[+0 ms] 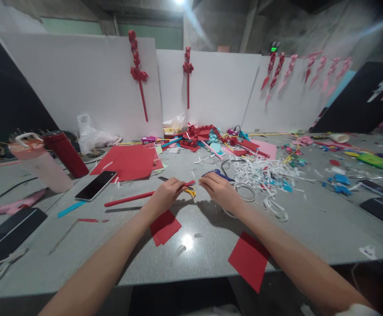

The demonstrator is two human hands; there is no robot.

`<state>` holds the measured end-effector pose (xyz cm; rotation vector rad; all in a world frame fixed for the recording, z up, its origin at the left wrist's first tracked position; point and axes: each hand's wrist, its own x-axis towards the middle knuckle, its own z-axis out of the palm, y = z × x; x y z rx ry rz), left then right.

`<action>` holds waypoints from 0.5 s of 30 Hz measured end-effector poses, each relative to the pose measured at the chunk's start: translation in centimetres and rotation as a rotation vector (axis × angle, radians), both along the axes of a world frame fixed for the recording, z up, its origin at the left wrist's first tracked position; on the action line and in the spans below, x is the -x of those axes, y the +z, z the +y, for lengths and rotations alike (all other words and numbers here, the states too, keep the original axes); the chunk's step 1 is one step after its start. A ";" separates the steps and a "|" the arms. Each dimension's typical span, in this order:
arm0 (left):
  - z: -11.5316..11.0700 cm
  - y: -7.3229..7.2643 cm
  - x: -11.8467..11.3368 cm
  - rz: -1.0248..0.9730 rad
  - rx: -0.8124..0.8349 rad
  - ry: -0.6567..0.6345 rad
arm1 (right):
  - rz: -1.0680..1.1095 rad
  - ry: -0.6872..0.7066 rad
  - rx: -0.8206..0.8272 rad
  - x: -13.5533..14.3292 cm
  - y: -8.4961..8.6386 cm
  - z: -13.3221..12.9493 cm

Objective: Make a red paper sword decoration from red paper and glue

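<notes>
My left hand (168,192) is closed on a long thin red paper stick (128,199), which slants from the left and ends just past my fingertips. My right hand (218,186) is pinched a short way from that end; what its fingers hold, if anything, is too small to tell. Between and just below the hands lies a yellow looped strip (190,192). Behind my right hand a dark blue tool (222,174) is partly hidden. Red paper squares lie near the forearms: a small stack (165,227) by the left and another red square (249,261) overhanging the front edge by the right.
A heap of white paper strips (257,171) and white tape rings (245,192) sit at right. At left are a phone (95,185), red paper sheets (125,162), a red bottle (65,153), a pink tumbler (43,164) and a pink glue gun (18,204). White panels (211,92) stand behind.
</notes>
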<state>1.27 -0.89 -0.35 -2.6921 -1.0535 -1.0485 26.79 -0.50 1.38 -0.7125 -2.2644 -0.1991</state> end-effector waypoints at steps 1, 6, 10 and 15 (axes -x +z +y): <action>0.0 0.0 0.0 -0.005 0.002 -0.001 | -0.008 -0.005 0.002 0.0 0.0 0.0; 0.0 -0.1 0.1 -0.013 -0.009 0.002 | -0.039 -0.051 0.038 0.1 -0.1 -0.2; -0.1 -0.1 0.0 -0.001 -0.007 0.005 | -0.077 -0.081 0.050 0.1 -0.2 -0.1; -0.1 -0.1 -0.1 0.007 -0.003 0.003 | -0.134 -0.105 0.021 0.0 -0.4 0.1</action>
